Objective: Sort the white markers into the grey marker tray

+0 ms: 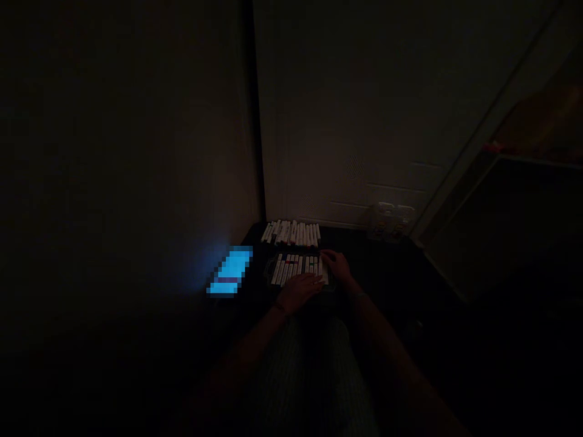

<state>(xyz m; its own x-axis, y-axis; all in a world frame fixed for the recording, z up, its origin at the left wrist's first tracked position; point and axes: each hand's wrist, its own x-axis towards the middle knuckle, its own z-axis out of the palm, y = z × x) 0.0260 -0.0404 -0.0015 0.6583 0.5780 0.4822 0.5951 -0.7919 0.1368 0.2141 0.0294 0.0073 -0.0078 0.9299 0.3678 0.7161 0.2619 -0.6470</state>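
White markers (pixel 286 268) with coloured marks near their ends stand side by side in a clear case (pixel 269 273) on the dark table. My left hand (pixel 300 290) lies over the lower ends of the markers, its fingers stretched to the right. At the case's right end, my right hand (pixel 337 266) has its fingers bent and closed on the upper end of a white marker (pixel 324 272). Behind the case, another row of white markers (pixel 291 232) lies close together. Dim light hides the finer detail of both hands.
A bright blue-lit screen (pixel 231 272), blurred into blocks, lies left of the case. Clear packaging (pixel 392 221) stands at the back right against the pale wall (pixel 319 133). A framed edge (pixel 455 182) slants up on the right. My knees (pixel 314 364) are below the table.
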